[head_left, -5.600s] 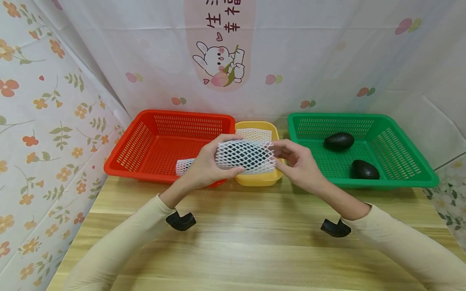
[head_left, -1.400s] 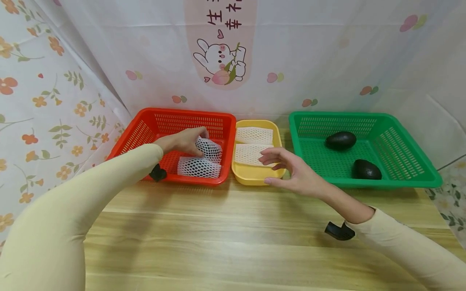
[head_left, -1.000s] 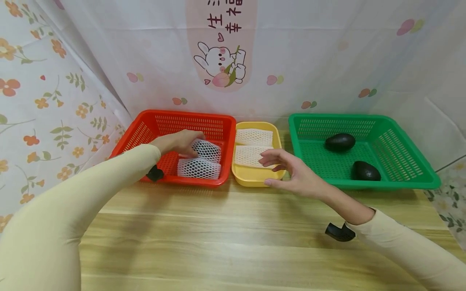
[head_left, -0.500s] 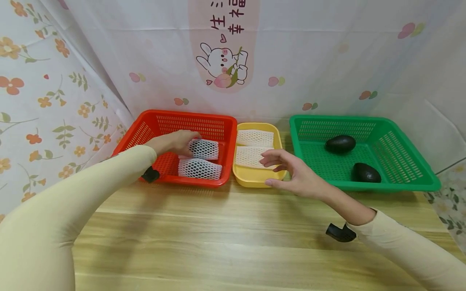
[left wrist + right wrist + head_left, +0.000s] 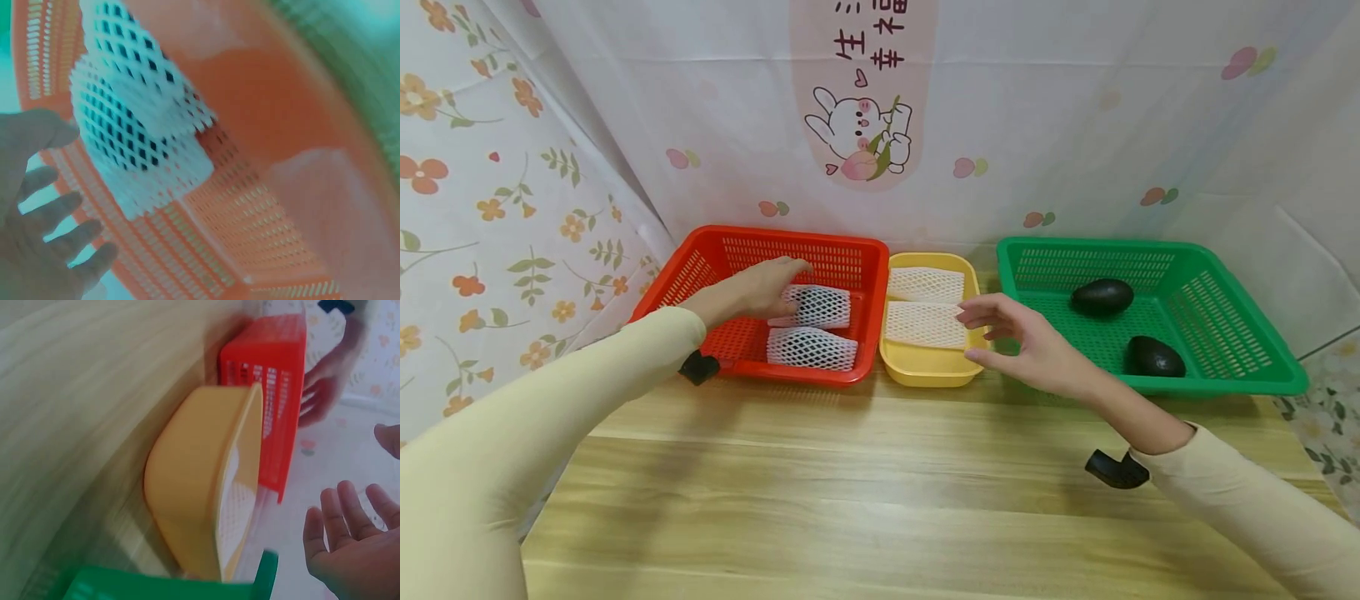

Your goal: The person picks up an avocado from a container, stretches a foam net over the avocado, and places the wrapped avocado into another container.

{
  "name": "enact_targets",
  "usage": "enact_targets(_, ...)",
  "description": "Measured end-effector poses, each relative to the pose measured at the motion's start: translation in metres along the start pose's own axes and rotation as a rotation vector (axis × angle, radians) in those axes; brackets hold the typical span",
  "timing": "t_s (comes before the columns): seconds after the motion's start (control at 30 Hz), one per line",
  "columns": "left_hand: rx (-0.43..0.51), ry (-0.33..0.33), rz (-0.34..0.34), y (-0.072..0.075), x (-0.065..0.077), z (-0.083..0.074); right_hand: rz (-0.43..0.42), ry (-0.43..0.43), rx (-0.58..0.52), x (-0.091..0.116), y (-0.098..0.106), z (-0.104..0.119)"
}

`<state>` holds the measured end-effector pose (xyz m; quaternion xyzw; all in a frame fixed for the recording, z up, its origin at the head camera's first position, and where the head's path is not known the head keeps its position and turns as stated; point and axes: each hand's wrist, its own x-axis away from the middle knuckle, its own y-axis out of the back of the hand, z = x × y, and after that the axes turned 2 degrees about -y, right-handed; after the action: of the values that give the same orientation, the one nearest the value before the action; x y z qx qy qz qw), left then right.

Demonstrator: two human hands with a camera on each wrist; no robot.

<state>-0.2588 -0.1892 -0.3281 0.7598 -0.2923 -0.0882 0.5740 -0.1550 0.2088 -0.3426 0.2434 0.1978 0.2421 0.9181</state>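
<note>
My left hand [image 5: 756,292] hovers in the red basket [image 5: 730,377], just left of a dark avocado in a white foam net sleeve [image 5: 822,307]. In the left wrist view the fingers of that hand [image 5: 47,215] are spread and hold nothing, with the thumb near the sleeve. A second sleeved avocado [image 5: 812,348] lies in front of the first. My right hand [image 5: 1033,342] hangs, fingers loosely bent, above the gap between the yellow box [image 5: 928,377] and the green basket [image 5: 1150,383]. Two unfilled foam net sleeves [image 5: 927,323] lie flat in the yellow box.
Two bare avocados, one toward the back [image 5: 1102,297] and one near the front [image 5: 1156,357], lie in the green basket. All three containers stand in a row at the back of the wooden table [image 5: 880,492], before a printed curtain [image 5: 1075,108].
The left hand has set the sleeved avocado down behind the other, let go and drawn back left. The right hand has shifted slightly right and up.
</note>
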Motion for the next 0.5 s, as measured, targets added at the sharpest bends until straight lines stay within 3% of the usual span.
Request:
enact_targets(0.13, 0.009, -0.042, -0.118, 0.000, 0.009, -0.013, -0.027, -0.027, 0.055, 0.003, 0.009, -0.005)
enact_targets(0.3, 0.012, -0.125, -0.245, -0.003, 0.021, -0.041, -0.037, -0.035, 0.087, 0.010, 0.016, -0.012)
enact_targets(0.5, -0.053, -0.263, -0.309, -0.015, 0.035, -0.076, -0.062, -0.035, 0.121, 0.019, 0.027, -0.016)
